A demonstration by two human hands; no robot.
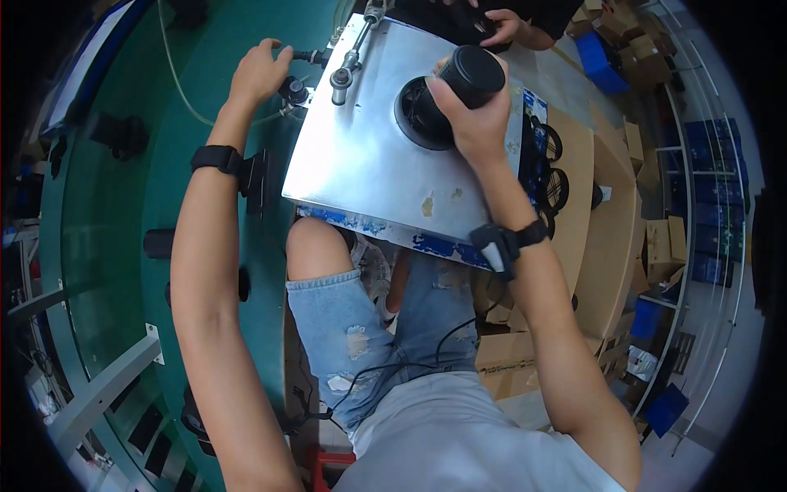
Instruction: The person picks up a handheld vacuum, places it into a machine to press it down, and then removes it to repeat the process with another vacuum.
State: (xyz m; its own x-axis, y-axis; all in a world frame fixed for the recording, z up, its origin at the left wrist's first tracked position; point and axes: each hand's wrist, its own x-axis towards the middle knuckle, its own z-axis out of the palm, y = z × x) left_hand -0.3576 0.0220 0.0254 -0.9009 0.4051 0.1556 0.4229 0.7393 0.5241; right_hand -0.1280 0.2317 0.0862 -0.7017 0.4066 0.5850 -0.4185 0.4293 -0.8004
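My right hand (479, 111) is wrapped round a black cylindrical housing (477, 74), which is tilted over the metal bench top. Its lower end meets a round black ring-shaped seat (418, 115) on the silver metal plate (352, 156); the exact contact is hidden. My left hand (261, 72) is at the plate's far left edge, its fingers curled round the outer end of a black fitting (307, 56). Just below that hand is a round black knob or regulator (293, 90) with a clear hose (193, 107). A metal toggle clamp (348, 70) stands on the plate between my hands.
Another person's hand (508, 29) is across the plate, near dark parts. Black ring-shaped parts (553, 189) lie in a cardboard box (586, 238) at the right. Green bench surface (270, 221) runs along my left, with black cylinders (158, 243). Shelves with blue bins (709, 205) stand far right.
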